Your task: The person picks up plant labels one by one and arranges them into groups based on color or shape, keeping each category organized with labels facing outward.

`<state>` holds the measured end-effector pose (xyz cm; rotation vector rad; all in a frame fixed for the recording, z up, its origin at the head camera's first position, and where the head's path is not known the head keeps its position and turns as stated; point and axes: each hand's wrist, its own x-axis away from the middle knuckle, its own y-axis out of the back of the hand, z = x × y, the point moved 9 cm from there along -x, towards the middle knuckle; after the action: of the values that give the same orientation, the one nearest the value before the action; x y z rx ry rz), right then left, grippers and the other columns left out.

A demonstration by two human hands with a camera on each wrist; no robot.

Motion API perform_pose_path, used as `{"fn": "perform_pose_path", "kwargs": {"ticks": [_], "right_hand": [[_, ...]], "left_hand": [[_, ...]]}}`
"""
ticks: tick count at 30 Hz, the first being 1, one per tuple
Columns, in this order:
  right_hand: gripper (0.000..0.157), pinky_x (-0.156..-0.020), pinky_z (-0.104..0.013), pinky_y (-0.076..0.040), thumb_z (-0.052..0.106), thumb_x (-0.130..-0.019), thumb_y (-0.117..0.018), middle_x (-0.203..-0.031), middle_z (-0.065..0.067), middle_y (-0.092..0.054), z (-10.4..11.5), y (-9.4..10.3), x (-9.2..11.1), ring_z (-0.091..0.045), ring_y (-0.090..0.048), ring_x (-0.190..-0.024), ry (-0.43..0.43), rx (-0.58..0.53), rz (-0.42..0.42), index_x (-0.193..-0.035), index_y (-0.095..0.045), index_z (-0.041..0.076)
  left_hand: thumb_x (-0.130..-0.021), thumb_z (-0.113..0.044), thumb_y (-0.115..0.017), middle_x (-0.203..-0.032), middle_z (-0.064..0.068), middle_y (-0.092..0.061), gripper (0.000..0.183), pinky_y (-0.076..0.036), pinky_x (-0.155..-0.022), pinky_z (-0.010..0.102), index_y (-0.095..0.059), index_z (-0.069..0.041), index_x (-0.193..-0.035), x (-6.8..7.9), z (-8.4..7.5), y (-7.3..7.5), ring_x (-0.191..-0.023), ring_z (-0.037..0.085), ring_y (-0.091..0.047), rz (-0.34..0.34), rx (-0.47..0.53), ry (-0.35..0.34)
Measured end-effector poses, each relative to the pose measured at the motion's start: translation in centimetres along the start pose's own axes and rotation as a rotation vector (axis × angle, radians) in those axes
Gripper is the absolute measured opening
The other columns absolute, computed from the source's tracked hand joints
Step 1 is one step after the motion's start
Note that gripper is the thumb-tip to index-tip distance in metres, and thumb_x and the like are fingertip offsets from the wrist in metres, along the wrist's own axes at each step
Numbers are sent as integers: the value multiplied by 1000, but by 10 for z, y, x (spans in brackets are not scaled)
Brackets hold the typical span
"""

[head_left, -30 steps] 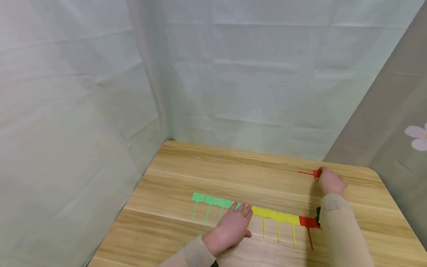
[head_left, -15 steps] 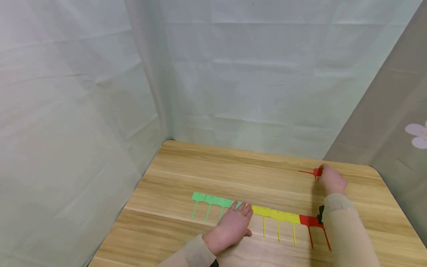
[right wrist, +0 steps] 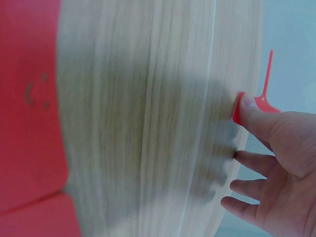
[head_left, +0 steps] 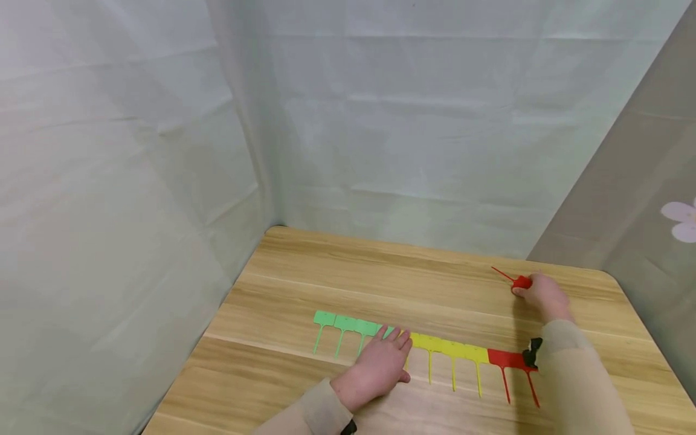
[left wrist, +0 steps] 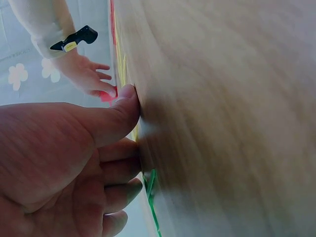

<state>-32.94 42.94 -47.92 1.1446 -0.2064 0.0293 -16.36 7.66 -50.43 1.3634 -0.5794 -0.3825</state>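
Note:
At the back right of the table, my right hand (head_left: 548,296) pinches the flat head of a red cable-tie tag (head_left: 523,282) between thumb and finger. The tag's thin tail points up and to the left; in the right wrist view the red cable-tie tag (right wrist: 261,103) stands out beyond the thumb, other fingers spread. My left hand (head_left: 377,368) lies palm down with fingers extended over the middle of a row of tags. That row runs from green tags (head_left: 345,323) through yellow tags (head_left: 453,348) to red tags (head_left: 505,358), tails toward me. The left fingers hide part of the green-yellow join.
The wooden table (head_left: 261,302) has a rounded back edge close to hanging pale cloth (head_left: 424,133). A black wrist device (head_left: 533,352) on my right sleeve overlaps the red end of the row. Another cloth with a pale flower (head_left: 682,222) hangs at right.
The right hand has shifted slightly right, and the pinched red tag has turned, its tail now angled upward from the tabletop line. The left hand stays where it was.

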Motion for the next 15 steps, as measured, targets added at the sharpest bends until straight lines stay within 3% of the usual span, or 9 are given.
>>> {"fn": "perform_pose_path", "kwargs": {"ticks": [7, 12, 15], "right_hand": [[56, -84, -58, -50, 40, -103, -71, -115, -32, -62, -11, 5, 6, -45, -56, -100, 30, -69, 35, -123, -60, -12], [56, -76, -46, -46, 46, -105, -67, -111, -29, -60, -21, 12, 14, -42, -54, -97, 59, -143, -38, -116, -62, -8], [60, -73, -41, -44, 52, -104, -67, -119, -34, -61, -25, 17, 25, -43, -55, -98, 66, -160, -102, -117, -66, -6]], "left_hand": [[-97, -61, -66, -165, -5, -47, 75, -30, -128, 39, -56, -18, -158, -2, 0, 2, -153, 14, -41, 1, -14, -7], [-98, -61, -65, -166, -5, -46, 75, -29, -128, 39, -55, -18, -158, -2, 1, -1, -154, 14, -40, 7, -5, -6], [-97, -62, -65, -166, -5, -45, 76, -29, -128, 39, -55, -18, -158, -1, 0, -3, -154, 14, -39, 9, 7, -10]]}}
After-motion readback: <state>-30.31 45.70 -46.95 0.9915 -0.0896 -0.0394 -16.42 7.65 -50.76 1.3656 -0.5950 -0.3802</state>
